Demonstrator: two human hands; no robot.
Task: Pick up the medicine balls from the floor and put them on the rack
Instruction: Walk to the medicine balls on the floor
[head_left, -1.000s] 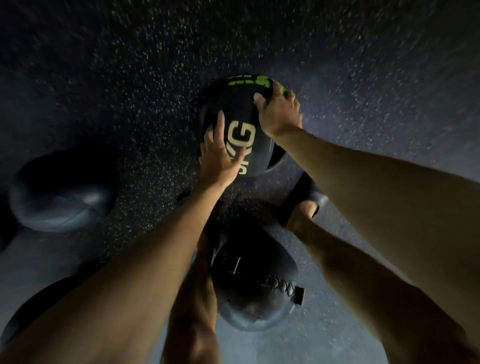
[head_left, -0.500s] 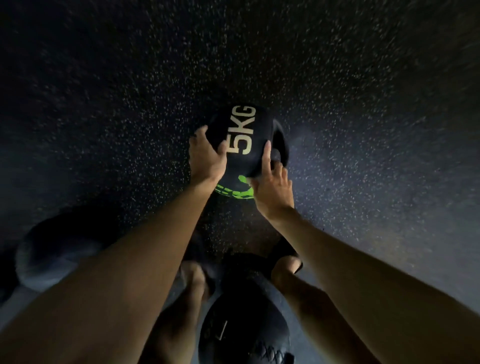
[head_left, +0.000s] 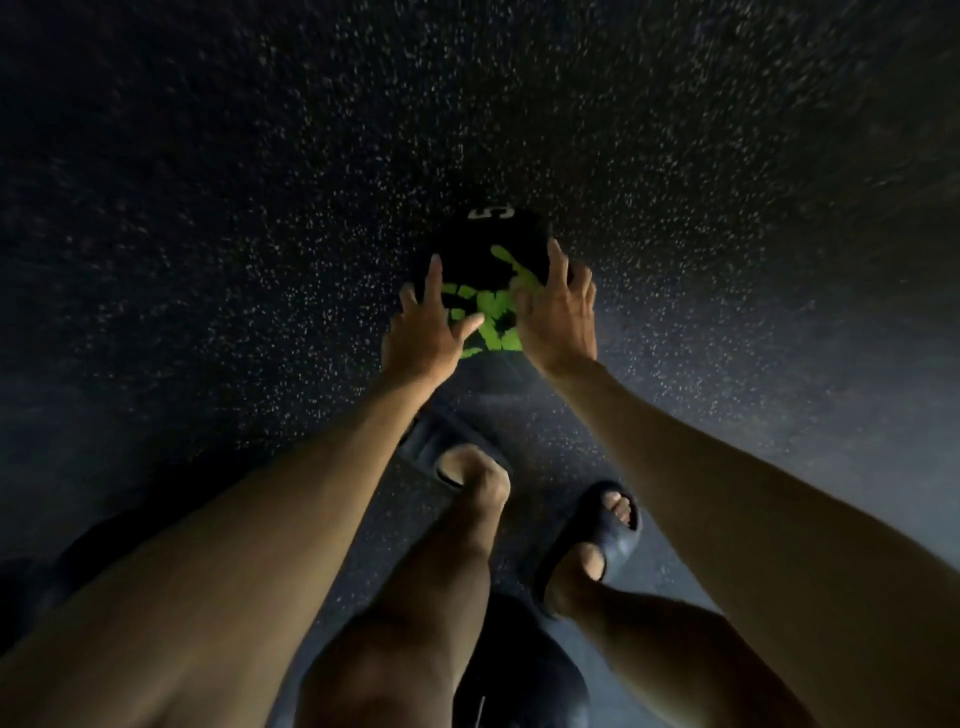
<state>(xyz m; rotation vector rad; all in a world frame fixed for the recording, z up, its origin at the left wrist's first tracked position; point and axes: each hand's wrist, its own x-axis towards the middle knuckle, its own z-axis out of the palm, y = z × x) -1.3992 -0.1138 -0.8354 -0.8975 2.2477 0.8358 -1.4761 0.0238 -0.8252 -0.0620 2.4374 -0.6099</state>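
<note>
A black 5 kg medicine ball (head_left: 485, 249) with green markings is low over the dark speckled floor (head_left: 260, 208), ahead of my feet. My left hand (head_left: 428, 330) presses on its near left side, fingers spread. My right hand (head_left: 558, 312) covers its near right side, fingers spread over the top. The ball is held between the two palms. Whether it touches the floor, I cannot tell. A second dark medicine ball (head_left: 524, 675) lies between my legs at the bottom edge. The rack is out of view.
My feet are in dark slippers, one (head_left: 441, 441) just behind the held ball and one (head_left: 608, 540) to the right. A dark rounded shape (head_left: 31, 587) lies at the lower left edge. The speckled floor stretches away on all sides.
The ball has turned over forwards: the 5KG label went from facing me to the far top and the green pattern now faces me. Both hands shifted onto its near side. The view moved forward.
</note>
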